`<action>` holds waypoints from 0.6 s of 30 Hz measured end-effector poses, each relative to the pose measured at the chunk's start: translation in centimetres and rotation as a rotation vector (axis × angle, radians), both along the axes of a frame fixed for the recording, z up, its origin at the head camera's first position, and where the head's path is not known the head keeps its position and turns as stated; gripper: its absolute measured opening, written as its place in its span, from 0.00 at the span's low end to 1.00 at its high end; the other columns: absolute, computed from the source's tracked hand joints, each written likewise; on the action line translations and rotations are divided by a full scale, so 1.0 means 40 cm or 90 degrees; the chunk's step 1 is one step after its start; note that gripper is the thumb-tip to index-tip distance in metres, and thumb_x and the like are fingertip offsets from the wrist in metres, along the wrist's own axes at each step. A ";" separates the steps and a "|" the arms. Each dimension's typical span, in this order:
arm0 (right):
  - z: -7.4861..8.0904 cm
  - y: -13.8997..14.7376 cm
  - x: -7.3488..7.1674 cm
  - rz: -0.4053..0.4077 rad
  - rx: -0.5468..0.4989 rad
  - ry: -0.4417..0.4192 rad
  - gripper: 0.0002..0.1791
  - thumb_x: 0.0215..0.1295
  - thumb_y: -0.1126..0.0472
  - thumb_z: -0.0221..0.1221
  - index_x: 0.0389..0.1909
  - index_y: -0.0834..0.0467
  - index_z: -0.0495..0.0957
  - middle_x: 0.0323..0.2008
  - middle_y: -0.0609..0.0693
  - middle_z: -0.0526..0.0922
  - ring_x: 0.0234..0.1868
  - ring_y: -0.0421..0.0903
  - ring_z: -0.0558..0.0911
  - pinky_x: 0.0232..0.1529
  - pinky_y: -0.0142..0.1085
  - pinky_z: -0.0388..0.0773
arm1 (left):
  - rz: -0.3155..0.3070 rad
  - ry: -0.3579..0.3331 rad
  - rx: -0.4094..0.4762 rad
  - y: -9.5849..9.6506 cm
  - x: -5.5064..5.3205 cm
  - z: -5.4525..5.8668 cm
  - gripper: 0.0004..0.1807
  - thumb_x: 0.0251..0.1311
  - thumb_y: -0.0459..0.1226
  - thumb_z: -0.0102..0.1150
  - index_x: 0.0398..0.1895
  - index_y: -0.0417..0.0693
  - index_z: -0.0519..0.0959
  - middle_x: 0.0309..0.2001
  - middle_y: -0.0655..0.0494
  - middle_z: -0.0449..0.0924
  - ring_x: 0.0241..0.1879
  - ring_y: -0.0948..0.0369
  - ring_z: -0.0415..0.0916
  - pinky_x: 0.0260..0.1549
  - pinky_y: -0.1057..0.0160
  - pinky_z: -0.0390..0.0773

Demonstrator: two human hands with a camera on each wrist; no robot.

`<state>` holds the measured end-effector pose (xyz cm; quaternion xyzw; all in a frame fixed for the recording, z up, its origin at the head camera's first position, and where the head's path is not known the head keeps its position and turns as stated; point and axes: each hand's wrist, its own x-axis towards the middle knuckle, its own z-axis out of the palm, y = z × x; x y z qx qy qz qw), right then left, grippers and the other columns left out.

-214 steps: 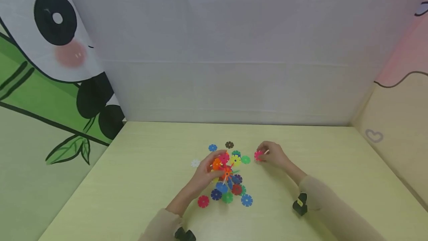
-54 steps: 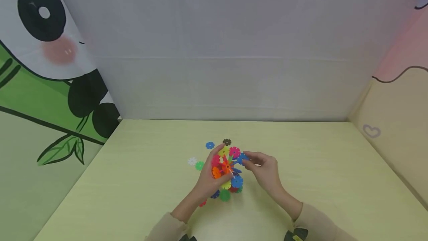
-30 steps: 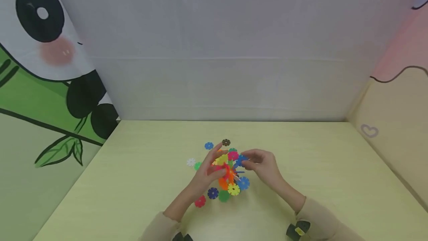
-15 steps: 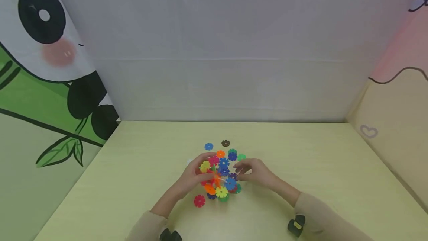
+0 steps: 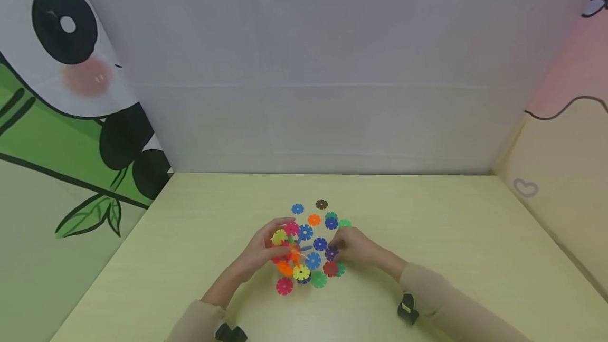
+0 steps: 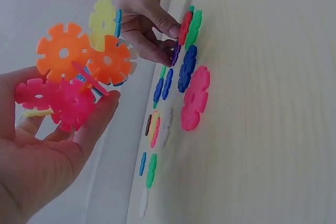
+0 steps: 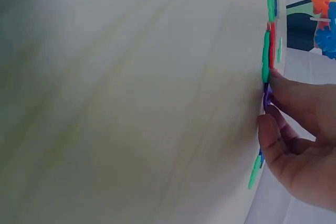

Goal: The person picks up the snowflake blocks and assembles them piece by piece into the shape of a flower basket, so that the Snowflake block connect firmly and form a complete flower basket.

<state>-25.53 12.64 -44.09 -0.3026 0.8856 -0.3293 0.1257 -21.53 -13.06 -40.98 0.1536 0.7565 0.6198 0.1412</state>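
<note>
Purple disc (image 5: 331,253) now between right fingers (image 7: 271,135)

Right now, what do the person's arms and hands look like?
The left hand and right hand are bare, no gloves. The sleeves are long and pale beige, with a small black gadget near each cuff; the right one has a yellowish patch.

- The left hand (image 6: 42,166) holds a cluster (image 6: 76,64) of joined discs, with orange, pink, yellow and blue showing.
- At the top, the right hand (image 6: 144,11) pinches a purple disc (image 6: 176,55).
- Just beside that, a red disc (image 6: 185,27) overlaps a green disc (image 6: 194,30).
- A pink disc (image 6: 196,98) lies on the table (image 6: 262,103), near a blue disc (image 6: 187,69).
- A white disc (image 6: 167,127) appears nearly edge-on.
</note>
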 end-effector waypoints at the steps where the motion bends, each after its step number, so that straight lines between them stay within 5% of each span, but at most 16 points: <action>1: 0.002 0.000 0.000 -0.004 0.003 -0.007 0.15 0.45 0.69 0.66 0.38 0.63 0.81 0.33 0.47 0.79 0.35 0.41 0.74 0.38 0.33 0.75 | -0.002 0.000 0.004 0.003 0.000 0.000 0.31 0.56 0.31 0.56 0.64 0.45 0.60 0.64 0.42 0.55 0.41 0.54 0.77 0.37 0.62 0.79; 7: 0.015 0.005 0.000 -0.026 0.009 -0.050 0.14 0.41 0.69 0.68 0.32 0.59 0.78 0.30 0.46 0.76 0.34 0.42 0.73 0.37 0.34 0.75 | -0.021 0.003 0.020 0.028 0.002 0.005 0.30 0.57 0.30 0.55 0.64 0.44 0.60 0.65 0.39 0.52 0.36 0.55 0.79 0.37 0.62 0.79; 12: 0.020 0.014 0.007 -0.040 -0.017 -0.022 0.12 0.43 0.72 0.65 0.29 0.58 0.75 0.27 0.45 0.75 0.30 0.41 0.73 0.31 0.30 0.74 | -0.023 0.008 0.029 0.048 0.002 0.007 0.30 0.57 0.30 0.55 0.64 0.45 0.60 0.65 0.40 0.53 0.38 0.54 0.78 0.37 0.63 0.79; 18: 0.077 0.051 0.045 -0.110 -0.157 -0.044 0.08 0.49 0.73 0.62 0.31 0.63 0.75 0.28 0.50 0.79 0.28 0.44 0.80 0.29 0.31 0.79 | -0.022 0.012 0.069 0.079 0.003 0.011 0.31 0.57 0.29 0.54 0.65 0.45 0.59 0.64 0.40 0.53 0.33 0.58 0.79 0.37 0.62 0.79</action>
